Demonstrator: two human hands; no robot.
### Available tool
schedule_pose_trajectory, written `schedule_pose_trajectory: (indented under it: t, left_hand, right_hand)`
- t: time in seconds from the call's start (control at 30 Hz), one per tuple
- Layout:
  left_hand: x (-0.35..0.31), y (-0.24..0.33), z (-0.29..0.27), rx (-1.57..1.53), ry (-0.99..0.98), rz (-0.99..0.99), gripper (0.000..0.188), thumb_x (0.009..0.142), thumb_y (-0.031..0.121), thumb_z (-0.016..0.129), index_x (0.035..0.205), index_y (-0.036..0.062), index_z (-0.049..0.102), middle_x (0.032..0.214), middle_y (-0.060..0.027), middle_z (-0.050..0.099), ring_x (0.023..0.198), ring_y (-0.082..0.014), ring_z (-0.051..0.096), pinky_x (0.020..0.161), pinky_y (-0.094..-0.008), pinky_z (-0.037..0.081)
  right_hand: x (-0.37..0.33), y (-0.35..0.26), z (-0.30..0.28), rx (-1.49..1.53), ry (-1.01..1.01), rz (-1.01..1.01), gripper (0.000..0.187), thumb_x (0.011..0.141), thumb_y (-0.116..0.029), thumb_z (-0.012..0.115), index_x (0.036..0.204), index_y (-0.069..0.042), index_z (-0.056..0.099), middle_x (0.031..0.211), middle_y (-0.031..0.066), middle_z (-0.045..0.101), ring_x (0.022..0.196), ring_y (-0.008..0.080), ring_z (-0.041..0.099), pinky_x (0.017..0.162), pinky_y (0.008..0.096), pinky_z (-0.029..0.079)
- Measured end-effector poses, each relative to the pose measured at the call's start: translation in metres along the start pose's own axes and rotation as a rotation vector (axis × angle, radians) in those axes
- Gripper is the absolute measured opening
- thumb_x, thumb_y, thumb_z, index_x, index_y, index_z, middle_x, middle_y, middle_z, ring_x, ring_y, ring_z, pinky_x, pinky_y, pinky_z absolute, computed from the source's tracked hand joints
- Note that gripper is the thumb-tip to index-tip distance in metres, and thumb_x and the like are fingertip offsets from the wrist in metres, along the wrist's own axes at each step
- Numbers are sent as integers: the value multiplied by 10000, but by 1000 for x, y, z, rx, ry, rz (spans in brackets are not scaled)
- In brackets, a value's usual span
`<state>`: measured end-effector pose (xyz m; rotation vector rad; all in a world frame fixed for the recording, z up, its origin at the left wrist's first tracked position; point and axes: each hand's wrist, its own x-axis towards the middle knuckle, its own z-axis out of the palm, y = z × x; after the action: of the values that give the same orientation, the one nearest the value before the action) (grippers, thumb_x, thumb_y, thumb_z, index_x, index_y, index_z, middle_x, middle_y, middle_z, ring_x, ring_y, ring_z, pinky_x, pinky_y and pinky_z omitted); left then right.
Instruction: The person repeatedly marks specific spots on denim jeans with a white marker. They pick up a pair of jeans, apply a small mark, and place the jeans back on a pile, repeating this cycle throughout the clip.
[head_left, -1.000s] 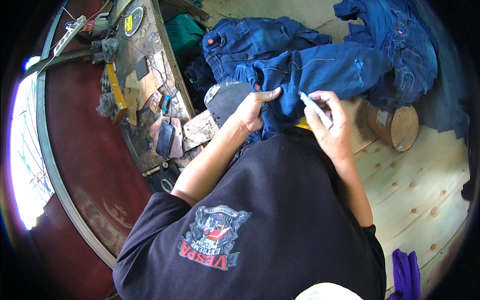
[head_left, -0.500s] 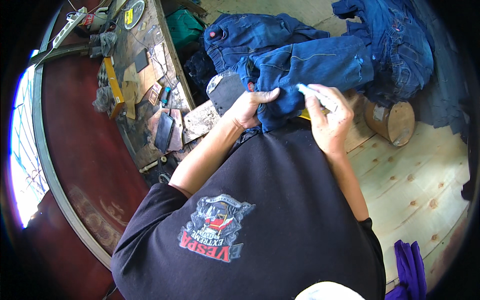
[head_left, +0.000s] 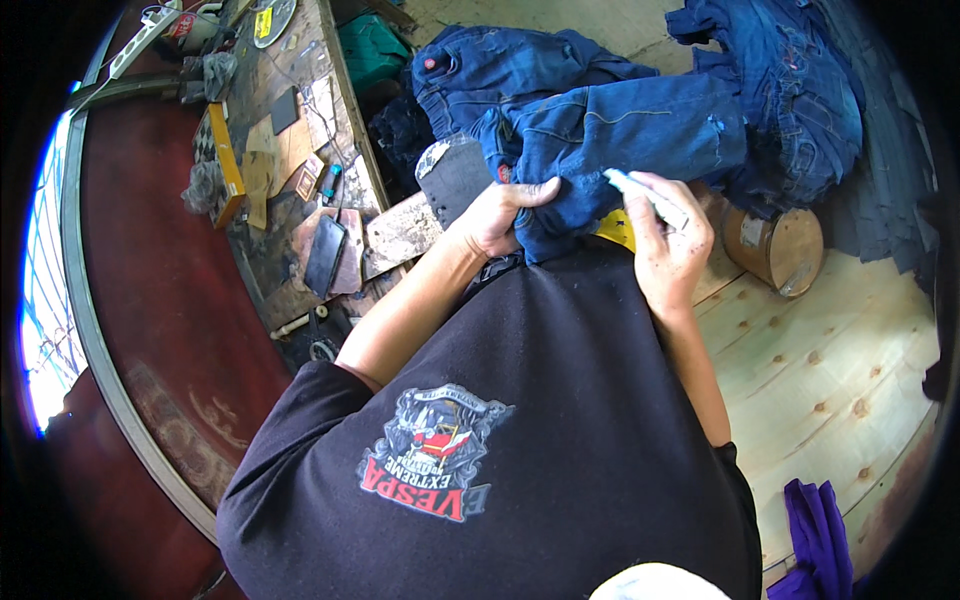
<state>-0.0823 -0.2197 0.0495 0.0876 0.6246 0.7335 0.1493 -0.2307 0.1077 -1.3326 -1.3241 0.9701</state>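
Note:
A pair of blue denim jeans point(head_left: 650, 125) lies across in front of me, its near end gathered close to my shirt. My left hand point(head_left: 497, 217) is closed on that end, thumb on top of the cloth and fingers hidden beneath. Between the thumb and fingers of my right hand point(head_left: 672, 235) is a slim pale stick point(head_left: 648, 195) with a light-blue tip, its exact kind unclear. The tip is at the denim, just right of my left thumb. A rounded dark grey pad point(head_left: 452, 185) shows beside my left hand, and something yellow point(head_left: 617, 230) peeks out under the jeans.
More denim garments point(head_left: 510, 70) lie behind, with another heap point(head_left: 790, 90) at the far right. A cluttered wooden bench point(head_left: 300, 130) on the left bears a phone point(head_left: 325, 255) and scraps. Right of my right hand stands a round wooden drum point(head_left: 775, 250); purple cloth point(head_left: 822, 535) hangs lower right.
My right hand and the pale stick have shifted slightly to the right over the denim, showing more of the yellow thing beneath. My left hand keeps its hold.

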Motion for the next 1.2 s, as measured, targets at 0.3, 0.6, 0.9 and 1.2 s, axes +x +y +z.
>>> schedule_pose_trajectory:
  t: [0.3, 0.6, 0.9, 1.2]
  left_hand:
    - [-4, -3, 1, 36, 49, -12, 418, 1083, 223, 706, 1422, -21, 693, 1371, -165, 764, 1263, -299, 742, 1154, -467, 565]
    - [-9, -5, 10, 78, 122, 30, 430, 1088, 222, 697, 1433, -34, 681, 1372, -169, 762, 1264, -305, 742, 1157, -466, 561]
    - [-11, -2, 25, 23, 410, 150, 455, 1041, 159, 762, 1437, -39, 656, 1356, -194, 759, 1235, -331, 750, 1125, -516, 586]
    - [-31, -7, 21, -79, 358, 127, 418, 1058, 163, 738, 1426, -18, 662, 1348, -181, 757, 1204, -329, 759, 1106, -528, 602]
  right_hand:
    - [-5, -5, 1, -10, -124, -83, 138, 1019, -22, 760, 1133, 54, 775, 1017, 82, 753, 893, 133, 741, 742, 262, 573]
    - [-5, 4, -2, -51, -34, -14, 128, 1035, -58, 758, 1121, 33, 787, 976, 44, 753, 849, 90, 703, 677, 244, 506]
    - [4, 37, -15, -13, 73, 140, 171, 1036, -48, 758, 1174, 52, 769, 1116, 114, 821, 1018, 168, 775, 941, 292, 598]
    - [6, 8, 11, 11, -117, 38, 159, 1021, -104, 797, 1136, 6, 799, 1051, 48, 817, 852, 91, 727, 702, 244, 540]
